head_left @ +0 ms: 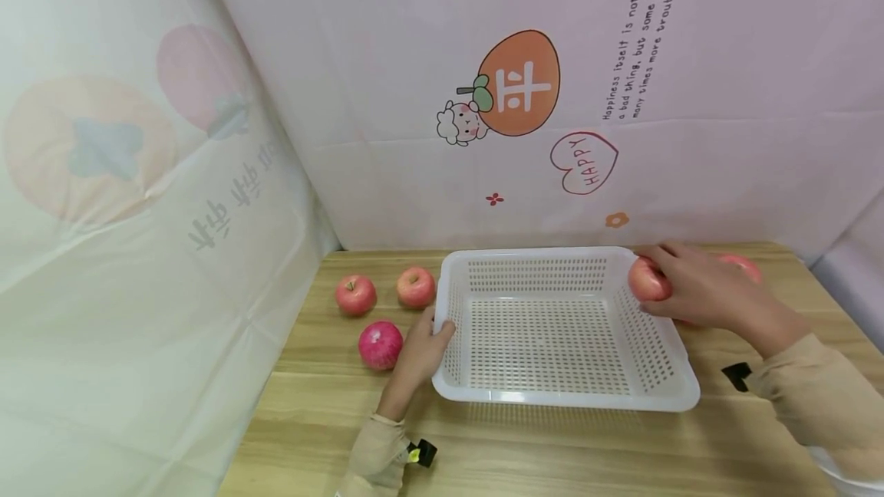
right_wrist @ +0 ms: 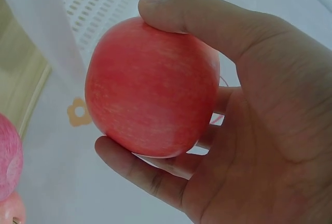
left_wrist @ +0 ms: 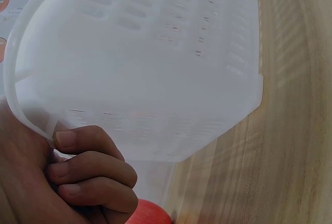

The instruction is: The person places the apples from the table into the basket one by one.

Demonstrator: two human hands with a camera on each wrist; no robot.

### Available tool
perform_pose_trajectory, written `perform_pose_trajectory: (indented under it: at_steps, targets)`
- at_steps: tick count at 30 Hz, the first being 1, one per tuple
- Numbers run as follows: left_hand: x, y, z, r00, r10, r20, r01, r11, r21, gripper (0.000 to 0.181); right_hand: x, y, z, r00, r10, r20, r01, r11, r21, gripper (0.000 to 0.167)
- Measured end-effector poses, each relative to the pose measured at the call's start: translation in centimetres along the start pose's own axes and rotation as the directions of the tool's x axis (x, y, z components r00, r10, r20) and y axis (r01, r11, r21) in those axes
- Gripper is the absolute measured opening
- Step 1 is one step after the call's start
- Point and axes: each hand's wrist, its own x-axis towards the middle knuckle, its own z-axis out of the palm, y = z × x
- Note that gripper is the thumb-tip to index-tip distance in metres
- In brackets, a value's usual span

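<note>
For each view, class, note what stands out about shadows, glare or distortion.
Head view: the basket casts a slotted shadow on the table, and its near rim glints; left wrist view: striped shadows cross the table, whose grain seems bent, perhaps by the lens; right wrist view: soft, even light, no hard glare on the apple.

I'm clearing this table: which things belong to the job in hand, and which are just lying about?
In the job:
white basket, gripped by the left hand
held apple, in the right hand

Lying about, perhaps for later:
leftmost apple
apple by the basket's left rim
dark pink round item
red item, partly hidden beyond the right hand
</note>
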Motion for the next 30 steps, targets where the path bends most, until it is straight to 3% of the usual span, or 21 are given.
perform_pose_trajectory:
  at_steps: [13, 30]
  targets:
    - [0.0, -0.1, 0.1, 1.0, -0.002, -0.007, 0.002, 1.0, 0.003, 0.045, 0.9, -0.9, 0.4, 0.999, -0.04, 0.012, 0.04, 0.999, -0.021, 0.079]
    - [0.1, -0.1, 0.0, 1.0, 0.004, -0.003, -0.003, 1.0, 0.026, 0.047, 2.4, -1.9, 0.1, 0.998, -0.02, 0.06, 0.019, 1.0, 0.014, 0.079]
